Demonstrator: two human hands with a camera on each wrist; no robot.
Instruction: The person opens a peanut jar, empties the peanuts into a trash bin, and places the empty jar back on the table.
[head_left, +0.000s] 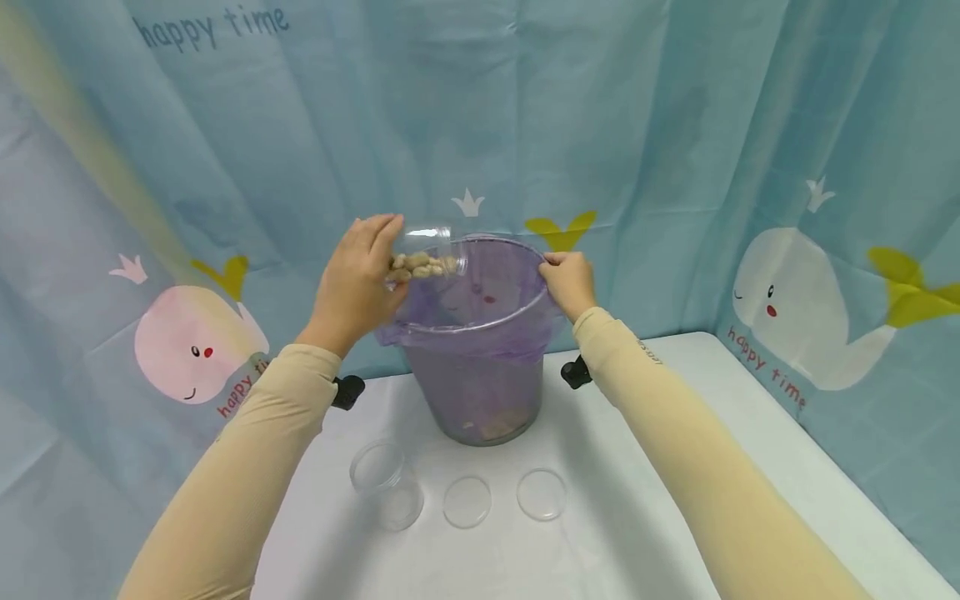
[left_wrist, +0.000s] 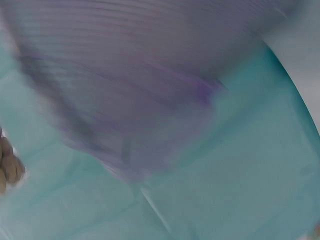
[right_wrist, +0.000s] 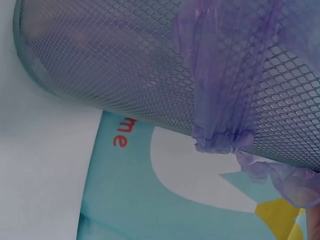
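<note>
My left hand [head_left: 358,279] grips a clear jar [head_left: 429,236] with peanuts [head_left: 420,266] inside. The jar lies on its side, its mouth turned right over the near left rim of a mesh bin [head_left: 480,392]. A translucent purple bag [head_left: 487,342] lines the bin and folds down over its rim. At the rim's right side, my right hand [head_left: 572,283] pinches the edge and the bag. Tan shapes show dimly through the bin's lower wall. The left wrist view is blurred, with some peanuts [left_wrist: 10,165] at its left edge.
A second clear jar [head_left: 397,500] stands on the white table [head_left: 615,550], front left of the bin. To its right lie two clear round lids, the left lid [head_left: 467,502] and the right lid [head_left: 542,494]. A blue printed curtain [head_left: 637,108] hangs close behind the bin.
</note>
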